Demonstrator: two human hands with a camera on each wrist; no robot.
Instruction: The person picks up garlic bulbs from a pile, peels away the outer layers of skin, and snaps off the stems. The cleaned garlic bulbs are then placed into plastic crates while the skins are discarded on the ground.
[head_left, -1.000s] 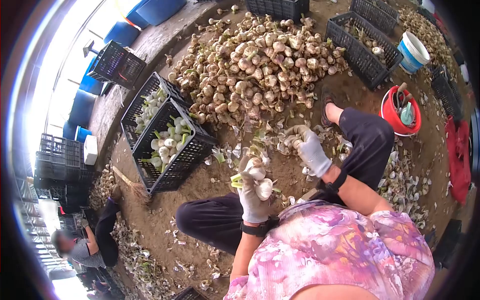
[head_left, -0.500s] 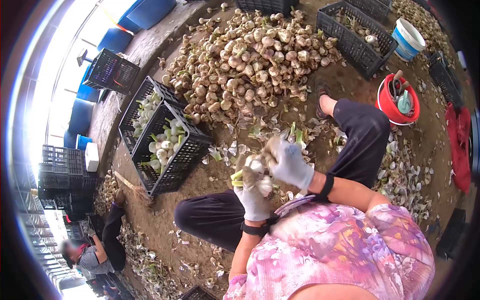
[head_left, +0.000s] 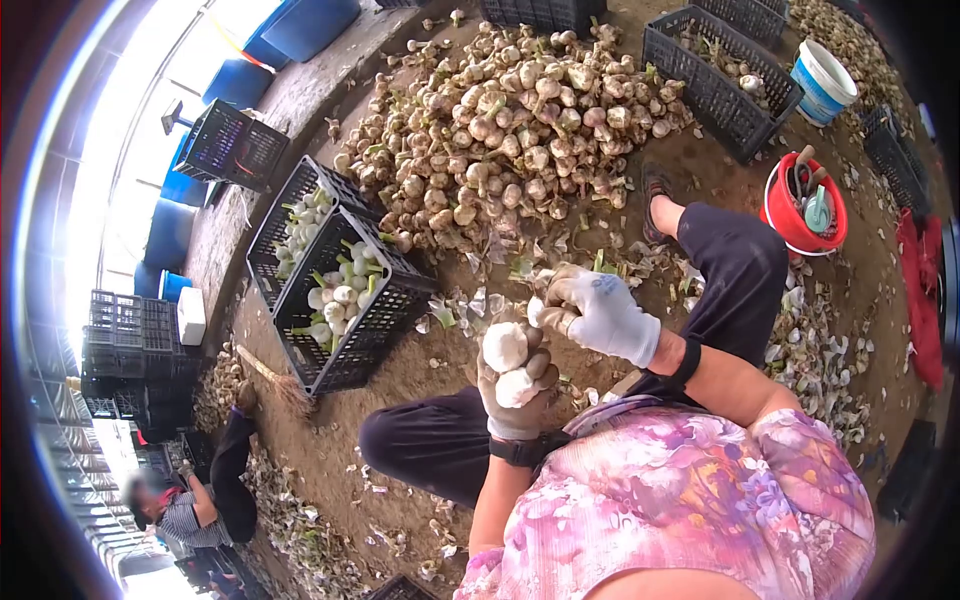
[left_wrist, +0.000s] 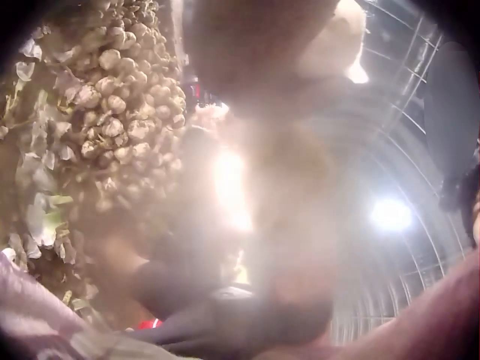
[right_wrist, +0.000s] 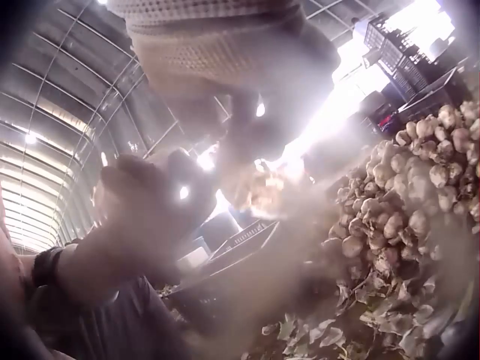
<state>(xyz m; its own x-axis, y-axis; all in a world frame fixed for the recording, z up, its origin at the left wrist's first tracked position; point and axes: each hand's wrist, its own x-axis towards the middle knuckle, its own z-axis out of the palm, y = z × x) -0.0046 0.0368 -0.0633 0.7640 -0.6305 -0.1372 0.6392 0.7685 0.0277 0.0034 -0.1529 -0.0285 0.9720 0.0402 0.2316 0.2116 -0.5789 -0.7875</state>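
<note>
Two white garlic bulbs (head_left: 505, 346) lie side by side in my gloved left hand (head_left: 512, 415), their pale rounded faces turned up. Its dark-stained fingers curl round them on the right. Just right of the bulbs, my gloved right hand (head_left: 605, 318) has its fingers bent, pinching a small white piece that looks like garlic skin (head_left: 537, 312). Both wrist views are hazy; in the right wrist view the left hand (right_wrist: 154, 202) shows as a blurred shape close to the right one.
A big heap of unpeeled garlic (head_left: 520, 120) lies ahead. At its left stand black crates (head_left: 365, 330) of cleaned white bulbs. A red bucket (head_left: 800, 205) with tools and a white-blue bucket (head_left: 825, 85) stand right. Loose skins litter the ground; another person (head_left: 190, 515) sits far left.
My right hand came in from the right to the bulbs, then drew slightly away with the white piece. My left hand turned the bulbs, so their green stems no longer show.
</note>
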